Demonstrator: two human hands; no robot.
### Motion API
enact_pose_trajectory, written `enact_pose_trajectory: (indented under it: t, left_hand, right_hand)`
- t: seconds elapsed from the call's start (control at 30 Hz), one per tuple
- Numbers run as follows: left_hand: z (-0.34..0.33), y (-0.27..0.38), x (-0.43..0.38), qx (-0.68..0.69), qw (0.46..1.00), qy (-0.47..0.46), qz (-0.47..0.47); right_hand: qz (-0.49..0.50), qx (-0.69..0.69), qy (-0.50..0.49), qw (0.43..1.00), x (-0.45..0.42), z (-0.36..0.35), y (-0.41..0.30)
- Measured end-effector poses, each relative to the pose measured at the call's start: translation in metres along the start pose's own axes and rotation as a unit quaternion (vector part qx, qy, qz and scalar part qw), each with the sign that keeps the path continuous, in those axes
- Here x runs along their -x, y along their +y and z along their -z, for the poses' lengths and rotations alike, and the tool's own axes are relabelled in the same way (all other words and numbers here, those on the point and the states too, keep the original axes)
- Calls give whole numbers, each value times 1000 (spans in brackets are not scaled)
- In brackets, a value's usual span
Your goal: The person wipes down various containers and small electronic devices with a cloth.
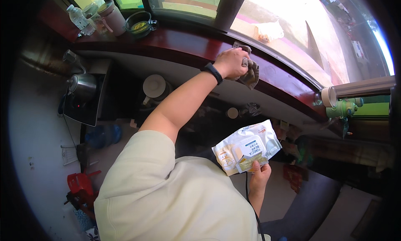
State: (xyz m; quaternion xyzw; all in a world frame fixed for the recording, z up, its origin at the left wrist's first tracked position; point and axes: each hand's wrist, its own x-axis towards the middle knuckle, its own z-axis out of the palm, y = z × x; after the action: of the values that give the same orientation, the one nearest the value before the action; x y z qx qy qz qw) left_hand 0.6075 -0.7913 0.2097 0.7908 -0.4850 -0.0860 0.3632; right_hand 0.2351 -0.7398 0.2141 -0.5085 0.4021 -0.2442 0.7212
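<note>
My left hand (231, 61), with a dark band on its wrist, grips a crumpled grey-brown cloth (250, 74) against the dark red windowsill (188, 45). Part of the cloth hangs over the sill's front edge, and a corner pokes out beyond my fingers. Lower down, near my body, my right hand (260, 175) holds a white pack of wet wipes (247, 147) with a lidded top. My thumb lies over a small yellow-green packet (250, 162) on the front of the pack. The fingers behind it are hidden.
On the sill's left stand a plastic bottle (80, 19), a pink tumbler (112, 18) and a glass bowl (138, 23); a green bottle (340, 108) is at its right end. Below are a metal kettle (83, 86) and a white-lidded pot (154, 86). A black cable (247, 191) runs beside my right arm.
</note>
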Motion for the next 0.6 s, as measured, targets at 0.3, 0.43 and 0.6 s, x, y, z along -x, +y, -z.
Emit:
enact_pose_trajectory:
  t: [0.3, 0.43, 0.6]
  left_hand:
    - [114, -102, 49, -103, 965, 145, 193]
    - [99, -95, 54, -161, 944, 190, 217]
    - [63, -84, 38, -159, 954, 171, 188]
  right_hand:
    - [-46, -1, -59, 997, -2, 23, 7]
    - [-45, -41, -25, 998, 8, 40, 10]
    - [-4, -78, 22, 997, 19, 50, 26]
